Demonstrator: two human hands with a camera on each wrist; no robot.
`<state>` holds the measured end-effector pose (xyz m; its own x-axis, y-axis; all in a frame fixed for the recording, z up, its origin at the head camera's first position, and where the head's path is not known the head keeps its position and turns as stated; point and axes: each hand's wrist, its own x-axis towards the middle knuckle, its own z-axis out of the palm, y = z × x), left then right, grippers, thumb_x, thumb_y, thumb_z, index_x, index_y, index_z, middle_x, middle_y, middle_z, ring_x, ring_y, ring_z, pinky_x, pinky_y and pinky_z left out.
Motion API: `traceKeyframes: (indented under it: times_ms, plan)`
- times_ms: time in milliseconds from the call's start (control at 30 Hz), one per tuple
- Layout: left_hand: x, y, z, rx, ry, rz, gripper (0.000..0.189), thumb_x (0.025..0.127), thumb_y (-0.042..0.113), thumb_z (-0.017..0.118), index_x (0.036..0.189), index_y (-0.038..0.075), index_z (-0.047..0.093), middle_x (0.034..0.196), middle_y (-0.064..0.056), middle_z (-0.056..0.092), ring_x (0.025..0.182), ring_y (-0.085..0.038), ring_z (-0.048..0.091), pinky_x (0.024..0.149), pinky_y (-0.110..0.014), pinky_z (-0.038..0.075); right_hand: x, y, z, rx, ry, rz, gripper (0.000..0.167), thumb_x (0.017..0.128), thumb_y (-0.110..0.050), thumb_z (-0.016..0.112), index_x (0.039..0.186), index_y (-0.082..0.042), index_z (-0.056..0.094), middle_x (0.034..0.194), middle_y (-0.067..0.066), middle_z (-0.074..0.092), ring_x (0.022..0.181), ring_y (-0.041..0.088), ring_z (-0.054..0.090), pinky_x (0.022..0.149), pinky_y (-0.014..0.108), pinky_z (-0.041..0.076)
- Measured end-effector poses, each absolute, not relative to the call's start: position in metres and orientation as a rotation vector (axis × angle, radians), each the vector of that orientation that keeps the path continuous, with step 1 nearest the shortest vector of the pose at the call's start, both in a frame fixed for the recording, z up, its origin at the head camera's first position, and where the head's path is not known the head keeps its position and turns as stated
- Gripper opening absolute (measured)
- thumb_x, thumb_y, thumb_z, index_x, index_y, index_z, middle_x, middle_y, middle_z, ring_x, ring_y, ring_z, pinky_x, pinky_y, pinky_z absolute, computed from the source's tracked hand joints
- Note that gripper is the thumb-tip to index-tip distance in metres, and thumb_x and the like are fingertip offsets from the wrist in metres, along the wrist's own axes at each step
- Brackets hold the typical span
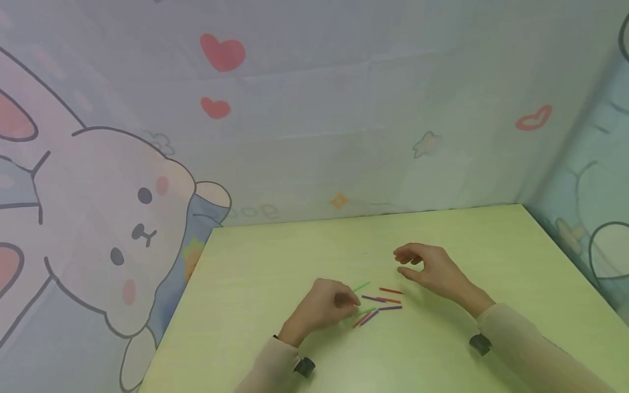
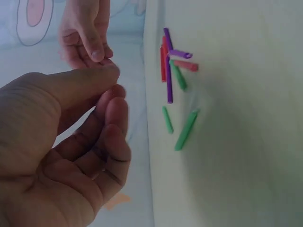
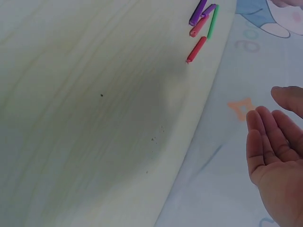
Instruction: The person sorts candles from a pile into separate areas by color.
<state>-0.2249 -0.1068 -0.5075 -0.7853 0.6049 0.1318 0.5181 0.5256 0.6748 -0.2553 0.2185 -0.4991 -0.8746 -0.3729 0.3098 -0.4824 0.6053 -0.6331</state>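
Several short coloured sticks lie in a loose cluster on the table, among them a red stick, a purple stick and a green stick. My left hand hovers at the cluster's left side, fingers loosely bent and the thumb near the index finger. Nothing shows in its grasp in the left wrist view, where two green sticks, one of them a thicker green stick, lie apart from the rest. To the right and farther back, my right hand hangs above the table with relaxed fingers and a bare palm.
The pale yellow-green table ends at a cloth backdrop printed with a rabbit and hearts. A second printed cloth stands along the right side. Small dark specks dot the tabletop.
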Motion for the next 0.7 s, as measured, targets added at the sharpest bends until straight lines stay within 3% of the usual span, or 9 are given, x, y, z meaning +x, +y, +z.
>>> traceKeyframes:
  times_ms: [200, 500, 700]
  plan:
    - [-0.220, -0.100, -0.517, 0.980, 2.626, 0.990, 0.008, 0.091, 0.009, 0.092, 0.093, 0.013, 0.087, 0.082, 0.012, 0.076, 0.072, 0.006, 0.063, 0.070, -0.014, 0.057, -0.253, 0.217, -0.505, 0.782, -2.707, 1.137, 0.022, 0.099, -0.007, 0.084, 0.120, -0.010, 0.078, 0.108, -0.002, 0.081, 0.094, 0.008, 0.073, 0.088, 0.038, 0.064]
    - [-0.214, -0.095, -0.521, 0.990, 2.648, 0.903, 0.013, 0.086, 0.008, 0.096, 0.092, 0.016, 0.087, 0.080, 0.015, 0.074, 0.071, 0.005, 0.062, 0.069, -0.013, 0.054, -0.253, 0.213, -0.520, 0.845, -2.781, 1.224, 0.017, 0.097, -0.008, 0.086, 0.114, -0.007, 0.080, 0.107, 0.002, 0.080, 0.094, 0.009, 0.071, 0.084, 0.029, 0.062]
    - [-0.212, -0.095, -0.524, 0.981, 2.638, 0.898, 0.015, 0.085, 0.006, 0.096, 0.094, 0.013, 0.086, 0.083, 0.012, 0.075, 0.074, 0.004, 0.063, 0.071, -0.013, 0.055, -0.256, 0.212, -0.531, 0.868, -2.819, 1.203, 0.019, 0.096, -0.007, 0.086, 0.114, -0.007, 0.082, 0.109, 0.002, 0.079, 0.097, 0.013, 0.072, 0.086, 0.030, 0.062]
